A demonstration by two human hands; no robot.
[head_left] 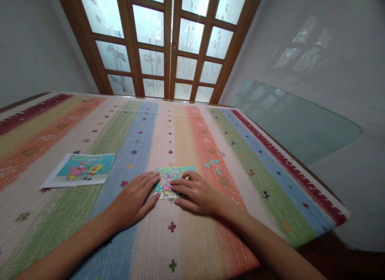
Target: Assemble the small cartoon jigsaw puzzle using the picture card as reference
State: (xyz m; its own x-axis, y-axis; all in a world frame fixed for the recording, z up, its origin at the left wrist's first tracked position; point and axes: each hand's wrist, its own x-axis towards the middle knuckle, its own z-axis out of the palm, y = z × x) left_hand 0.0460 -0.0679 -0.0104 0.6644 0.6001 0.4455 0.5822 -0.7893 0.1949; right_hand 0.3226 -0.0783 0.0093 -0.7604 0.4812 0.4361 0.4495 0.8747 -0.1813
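Observation:
A small, partly assembled jigsaw puzzle (165,188) with pink, teal and yellow cartoon parts lies flat on the striped tablecloth between my hands. My left hand (138,195) rests at its left edge, fingers stretched out and thumb apart at the lower left corner. Over the right side of the puzzle reaches my right hand (197,193), its fingers bent and spaced apart, tips touching the surface; they cover part of the picture. I see no piece held in either hand. Several loose teal puzzle pieces (217,171) lie beyond my right hand.
A printed picture sheet (81,170) with the cartoon figures lies to the left. The striped tablecloth (171,248) covers the table. Behind it stand wooden doors with frosted panes (152,63). A pale glass panel (296,115) is against the right wall.

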